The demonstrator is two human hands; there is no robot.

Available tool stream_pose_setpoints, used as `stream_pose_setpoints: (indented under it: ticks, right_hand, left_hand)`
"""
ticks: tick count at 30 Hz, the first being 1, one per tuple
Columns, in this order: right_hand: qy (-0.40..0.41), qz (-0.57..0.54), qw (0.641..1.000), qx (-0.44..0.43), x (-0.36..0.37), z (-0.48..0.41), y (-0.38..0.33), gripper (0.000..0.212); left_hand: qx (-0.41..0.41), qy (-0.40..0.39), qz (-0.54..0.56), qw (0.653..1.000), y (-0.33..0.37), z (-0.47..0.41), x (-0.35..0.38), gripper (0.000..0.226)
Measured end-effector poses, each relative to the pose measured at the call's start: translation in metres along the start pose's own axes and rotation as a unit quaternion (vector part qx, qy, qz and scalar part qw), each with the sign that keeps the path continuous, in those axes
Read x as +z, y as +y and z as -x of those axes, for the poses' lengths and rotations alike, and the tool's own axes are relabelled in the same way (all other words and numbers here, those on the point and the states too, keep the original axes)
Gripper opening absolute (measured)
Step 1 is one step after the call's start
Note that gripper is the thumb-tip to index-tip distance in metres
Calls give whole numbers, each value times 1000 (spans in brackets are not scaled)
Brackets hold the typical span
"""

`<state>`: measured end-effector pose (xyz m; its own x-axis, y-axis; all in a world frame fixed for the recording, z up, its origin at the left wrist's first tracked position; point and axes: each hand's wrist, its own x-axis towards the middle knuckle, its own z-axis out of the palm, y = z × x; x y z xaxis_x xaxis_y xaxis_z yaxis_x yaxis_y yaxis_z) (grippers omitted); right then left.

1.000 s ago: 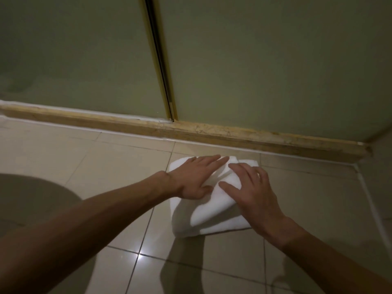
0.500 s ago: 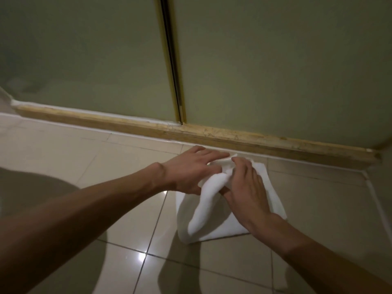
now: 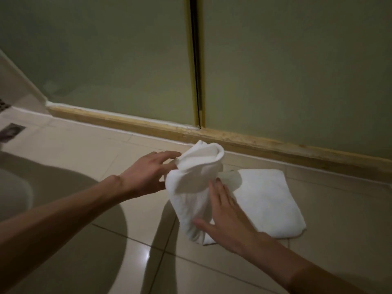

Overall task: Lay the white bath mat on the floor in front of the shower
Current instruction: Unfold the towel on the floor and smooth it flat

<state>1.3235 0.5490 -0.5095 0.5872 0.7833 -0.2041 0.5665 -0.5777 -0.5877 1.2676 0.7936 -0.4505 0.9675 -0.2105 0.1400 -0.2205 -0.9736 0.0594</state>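
The white bath mat lies partly folded on the tiled floor just in front of the shower's frosted glass doors. Its right part rests flat on the tiles. Its left part is lifted into a loose upright fold. My left hand grips that raised fold from the left side, fingers partly hidden behind the cloth. My right hand lies flat with fingers spread, touching the base of the raised fold and the floor.
A worn wooden threshold runs along the bottom of the shower doors. A floor drain sits at the far left by a wall corner. Glossy beige tiles stretch left of the mat, with my shadow across them.
The left hand has lifted the mat's top layer up and leftward, unfolding it. The right part now lies flat on the tiles. The right hand has opened flat. The view shifted left.
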Motion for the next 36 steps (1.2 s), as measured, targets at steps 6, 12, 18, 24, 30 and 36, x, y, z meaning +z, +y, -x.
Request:
stream_pose_setpoints:
  ticks: [6, 12, 18, 24, 30, 36]
  right_hand:
    - [-2, 116, 992, -53, 37, -24, -29, 106]
    - [-70, 189, 966, -162, 69, -38, -31, 97]
    - [-112, 273, 938, -181, 84, -39, -27, 79]
    - [-66, 308, 931, -184, 92, -38, -23, 72]
    - [-91, 259, 943, -187, 83, -38, -16, 69]
    - [-46, 301, 952, -39, 52, -32, 20, 66]
  left_hand:
    - [-60, -14, -8, 998, -10, 47, 1, 41]
    - [-121, -39, -3, 992, -18, 101, 2, 33]
    - [-222, -61, -21, 973, -10, 135, 45, 31]
    - [-270, -24, -1, 963, 5, 141, 52, 37]
    - [-293, -55, 35, 954, 0, 115, 45, 49]
    - [-218, -279, 20, 935, 19, 71, 86, 63]
